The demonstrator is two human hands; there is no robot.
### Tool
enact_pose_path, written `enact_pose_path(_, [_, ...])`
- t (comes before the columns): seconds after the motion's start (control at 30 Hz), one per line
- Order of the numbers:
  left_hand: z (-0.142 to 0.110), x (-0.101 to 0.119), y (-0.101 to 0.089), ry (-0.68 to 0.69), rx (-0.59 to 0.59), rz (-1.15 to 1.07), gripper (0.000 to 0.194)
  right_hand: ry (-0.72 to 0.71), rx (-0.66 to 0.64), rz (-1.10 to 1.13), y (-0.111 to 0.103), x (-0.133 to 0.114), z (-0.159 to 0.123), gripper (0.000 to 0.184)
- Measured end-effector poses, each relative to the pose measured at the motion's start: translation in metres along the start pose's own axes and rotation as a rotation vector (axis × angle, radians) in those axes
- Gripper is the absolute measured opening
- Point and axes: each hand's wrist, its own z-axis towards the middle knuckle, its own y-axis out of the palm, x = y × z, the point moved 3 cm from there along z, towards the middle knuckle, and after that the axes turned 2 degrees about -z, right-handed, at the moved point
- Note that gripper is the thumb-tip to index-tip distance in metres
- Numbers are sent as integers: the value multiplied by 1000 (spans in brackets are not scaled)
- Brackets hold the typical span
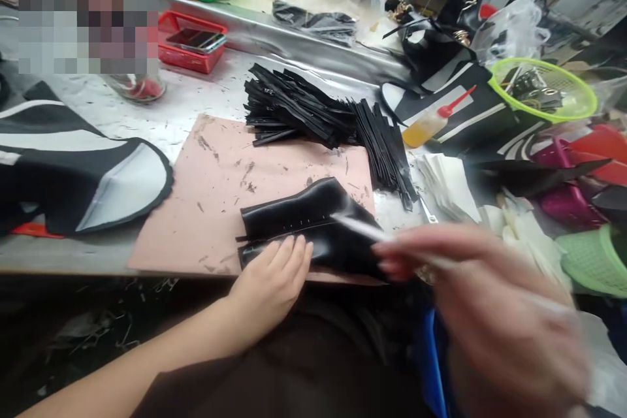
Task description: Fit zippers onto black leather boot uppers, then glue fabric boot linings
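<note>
A black leather boot upper (pixel 313 209) lies on a pinkish board, with a row of small pale marks along its middle. My left hand (pixel 279 271) rests on its near side, fingers stretched flat on the leather. Over the right part of the upper, my right hand (pixel 494 294) is blurred by motion and closed around a slim pale pen-like tool (pixel 360 227). The tool's tip is over the leather near the marks; whether it touches I cannot tell. A pile of black zippers (pixel 298 108) lies just beyond, with a second bundle of black strips (pixel 385 150) beside it.
The stained pinkish board (pixel 196 209) covers the front of the metal table. Other black-and-white shoe pieces (pixel 88 163) lie left. To the right are a glue bottle (pixel 431 124), white pieces (pixel 448 183) and a yellow-green basket (pixel 558 88). A red tray (pixel 191 62) holds a phone.
</note>
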Motion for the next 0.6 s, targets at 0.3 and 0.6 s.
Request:
enact_pose_path(0.3, [-18, -11, 4, -119, 57, -64, 33, 88, -131, 227, 89, 79, 23, 18])
enact_pose_path(0.6, [-18, -18, 6, -205, 47, -144, 34, 43, -47, 75, 104, 80, 18, 18])
